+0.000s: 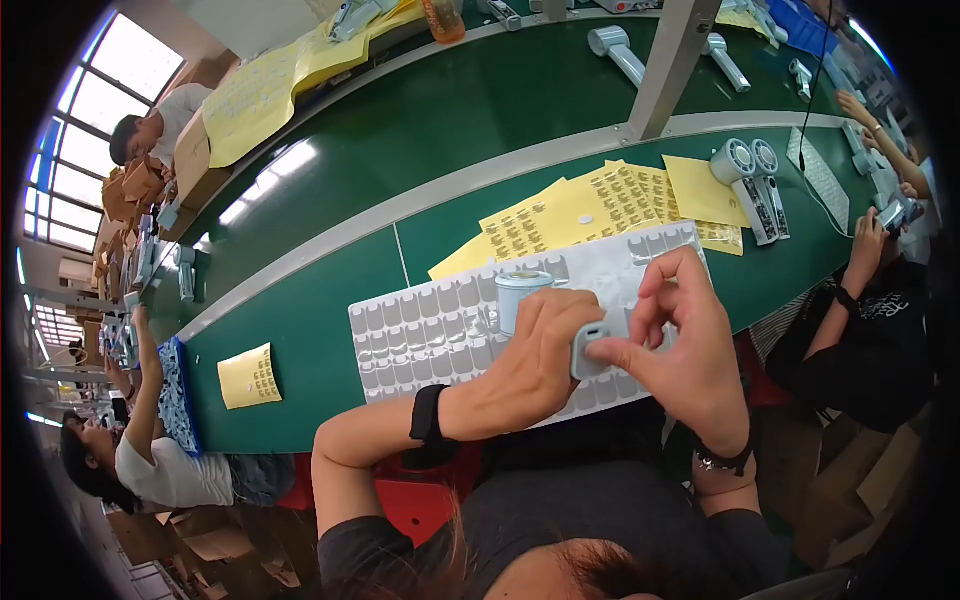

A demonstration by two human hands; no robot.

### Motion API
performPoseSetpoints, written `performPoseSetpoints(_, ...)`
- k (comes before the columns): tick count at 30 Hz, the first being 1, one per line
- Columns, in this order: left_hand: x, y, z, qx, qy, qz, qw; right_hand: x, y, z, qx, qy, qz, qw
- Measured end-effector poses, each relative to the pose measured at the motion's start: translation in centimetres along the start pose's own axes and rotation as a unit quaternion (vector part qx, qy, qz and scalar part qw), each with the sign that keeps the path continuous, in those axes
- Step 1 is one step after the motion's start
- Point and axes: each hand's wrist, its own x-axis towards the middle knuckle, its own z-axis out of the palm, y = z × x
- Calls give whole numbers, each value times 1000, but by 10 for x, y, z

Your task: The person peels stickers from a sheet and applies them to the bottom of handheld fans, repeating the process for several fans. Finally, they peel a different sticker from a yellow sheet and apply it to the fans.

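My left hand (535, 355) is wrapped round the handle of a pale blue handheld fan (518, 302), whose round head sticks out beyond my knuckles. The handle's end, with a small dark slot, points toward my right hand (690, 350). The right thumb presses on that end, while the other right fingers curl in the air apart from it. Whether a small label lies under the thumb is hidden. Beneath both hands lies a white sheet with rows of grey stickers (405, 335); some spots at its upper right are bare.
Yellow label sheets (540, 225) overlap behind the sticker sheet. Two handheld fans (752, 185) lie at right, near a white keyboard-like strip (820, 180). A metal post (675, 65) rises beyond. A small yellow sheet (250, 377) and blue tray (178, 395) are left. Co-workers sit on both sides.
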Motion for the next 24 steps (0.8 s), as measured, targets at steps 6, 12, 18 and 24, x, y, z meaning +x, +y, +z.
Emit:
performPoseSetpoints(6,8,-8,6,242,-248,185,920,78,79,-35,11,-126,48,991)
performPoseSetpoints(12,10,-10,-2,250,-333,182,891,127,131,11,-326,151,-190,914)
performPoseSetpoints(18,4,-20,-29,258,-258,39,930,128,123,20,-349,122,-134,919)
performPoseSetpoints(24,1,-26,-27,215,-243,-3,946,170,99,25,-210,53,-90,972)
